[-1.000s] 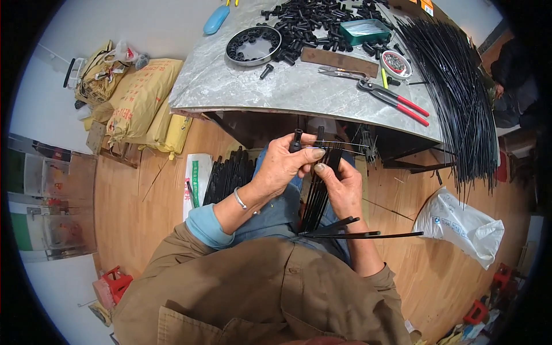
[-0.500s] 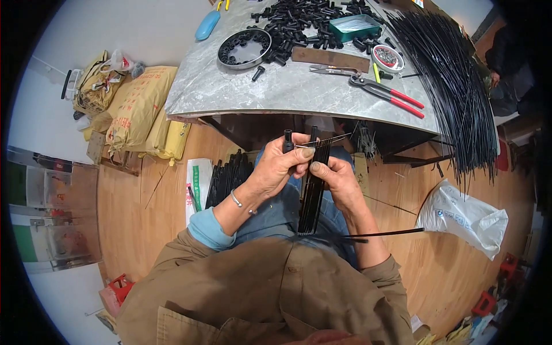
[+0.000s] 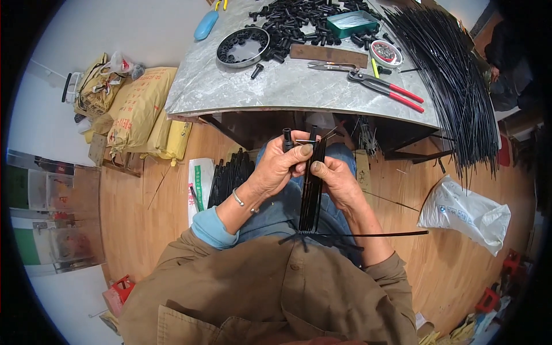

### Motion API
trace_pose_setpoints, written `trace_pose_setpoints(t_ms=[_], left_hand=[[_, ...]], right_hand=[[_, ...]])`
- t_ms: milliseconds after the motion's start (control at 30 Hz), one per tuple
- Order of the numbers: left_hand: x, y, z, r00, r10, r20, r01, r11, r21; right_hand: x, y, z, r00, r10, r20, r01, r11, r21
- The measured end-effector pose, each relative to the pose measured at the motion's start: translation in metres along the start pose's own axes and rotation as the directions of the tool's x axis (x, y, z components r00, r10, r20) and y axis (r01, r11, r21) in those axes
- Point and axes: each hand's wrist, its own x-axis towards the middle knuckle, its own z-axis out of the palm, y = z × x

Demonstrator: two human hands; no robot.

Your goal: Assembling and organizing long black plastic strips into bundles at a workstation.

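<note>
Above my lap, both hands hold a bundle of thin black rods (image 3: 310, 204) that looks like a folded umbrella frame. My left hand (image 3: 275, 168) is closed at its upper left side, thumb pressed near the top, with a black tubular piece (image 3: 288, 140) standing up from its fingers. A thin pale wire or rod runs by the left thumb; its exact kind is too small to tell. My right hand (image 3: 341, 183) grips the bundle from the right, thumb across the rods. At the bundle's lower end, short black tips splay out, and one long black rod (image 3: 379, 234) reaches right across my forearm.
On the grey table (image 3: 224, 95) lie red-handled pincers (image 3: 397, 95), scissors, a rusty metal bar (image 3: 328, 56), a round tray (image 3: 243, 46), a green box (image 3: 352, 24) and piled black fittings. Long black rods (image 3: 445, 86) overhang its right edge. Sacks (image 3: 141, 106) stand left; a white bag (image 3: 466, 213) lies right.
The thin rods fanned toward the upper right at the bundle's top have drawn in and stand steeper. At the lower end, the black tips have spread apart. Both hands keep nearly the same place.
</note>
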Motion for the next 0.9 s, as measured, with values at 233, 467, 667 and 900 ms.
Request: trace_pose_setpoints(t_ms=[233, 467, 667, 900], left_hand=[[-0.004, 0.012, 0.012, 0.992, 0.091, -0.083, -0.061, 0.946, 0.318], [-0.006, 0.022, 0.012, 0.998, -0.009, -0.066, 0.03, 0.945, 0.325], [0.01, 0.03, -0.008, 0.985, 0.101, -0.138, -0.074, 0.98, 0.185], [0.05, 0.048, -0.005, 0.981, -0.048, 0.188, 0.075, 0.987, -0.139]], right_hand=[[-0.004, -0.007, 0.018, 0.934, -0.326, -0.146, 0.305, 0.941, -0.149], [-0.002, -0.004, 0.036, 0.925, -0.31, -0.22, 0.313, 0.95, -0.02], [0.001, -0.001, 0.042, 0.926, -0.287, -0.247, 0.282, 0.958, -0.057], [0.004, 0.0, 0.052, 0.912, -0.318, -0.259, 0.299, 0.948, -0.112]])
